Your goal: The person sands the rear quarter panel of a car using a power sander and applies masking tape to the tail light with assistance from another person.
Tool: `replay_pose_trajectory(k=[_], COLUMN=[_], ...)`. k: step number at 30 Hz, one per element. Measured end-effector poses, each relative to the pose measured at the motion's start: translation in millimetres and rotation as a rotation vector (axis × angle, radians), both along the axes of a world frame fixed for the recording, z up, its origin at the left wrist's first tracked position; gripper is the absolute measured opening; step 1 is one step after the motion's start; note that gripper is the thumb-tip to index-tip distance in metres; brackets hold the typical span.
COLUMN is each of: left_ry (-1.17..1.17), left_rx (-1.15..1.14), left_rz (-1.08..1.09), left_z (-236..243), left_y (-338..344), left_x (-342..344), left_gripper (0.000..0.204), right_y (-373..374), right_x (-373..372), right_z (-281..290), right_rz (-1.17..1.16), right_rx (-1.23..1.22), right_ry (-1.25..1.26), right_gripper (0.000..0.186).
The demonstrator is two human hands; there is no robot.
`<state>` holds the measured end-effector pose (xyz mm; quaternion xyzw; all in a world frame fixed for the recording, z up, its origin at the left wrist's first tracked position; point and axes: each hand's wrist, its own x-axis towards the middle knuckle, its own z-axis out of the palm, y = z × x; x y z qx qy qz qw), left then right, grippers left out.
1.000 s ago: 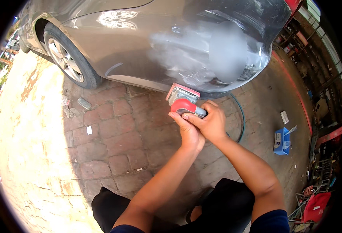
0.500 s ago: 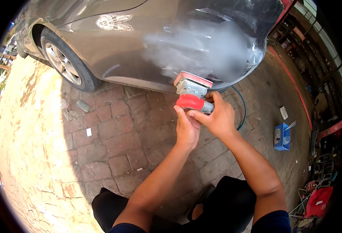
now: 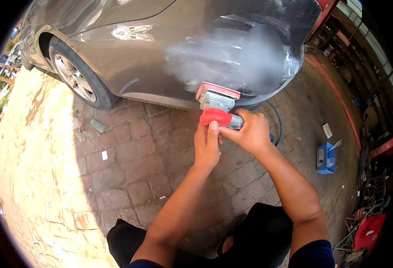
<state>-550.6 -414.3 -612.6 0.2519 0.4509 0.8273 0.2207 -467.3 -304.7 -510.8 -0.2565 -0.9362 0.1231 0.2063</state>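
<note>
Both hands are closed on a red-and-grey handheld power sander, which sits just beyond the fingertips, in front of the car. The right hand wraps its grey cylindrical handle; the left hand holds the rounded red cap from the near side, thumb against its lower edge. Beyond the cap comes a dusty grey metal body, then a flat rectangular pad with a pinkish-red edge.

The pad faces forward, away from the person. The sander's long axis runs from cap to pad away from the hands, while the handle juts out rightward. Whether the pad touches the car cannot be told.

Ahead of the hands, the glossy grey-brown metal car body carries a cloudy whitish patch. A dark rubber tyre with a silver wheel stands forward-left. Below the hands lies reddish-brown block paving, brightly sunlit far left. A blue-green hose curves just right of the right hand; farther right stands a blue plastic box.
</note>
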Motion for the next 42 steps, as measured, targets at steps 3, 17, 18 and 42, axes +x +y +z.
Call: replay_pose_trajectory(k=[3, 17, 18, 42], left_ry=[0.058, 0.112, 0.095, 0.199], left_rx=[-0.036, -0.059, -0.062, -0.079], left_rz=[-0.030, -0.132, -0.123, -0.298], left_z=[17.2, 79.4, 74.7, 75.4], left_y=[-5.3, -12.1, -11.0, 19.6], left_x=[0.3, -5.7, -3.5, 26.0], left_gripper=[0.054, 0.056, 0.057, 0.054], right_y=[-2.4, 2.7, 2.5, 60.2], right_x=[2.4, 11.5, 12.0, 64.7], right_z=[9.5, 54.6, 53.8, 46.4], right_rz=[-0.020, 0.018, 0.027, 0.162], right_rx=[-0.059, -0.300, -0.317, -0.355], right_ry=[0.026, 0.090, 0.084, 0.246], right_gripper=[0.062, 0.057, 0.058, 0.051])
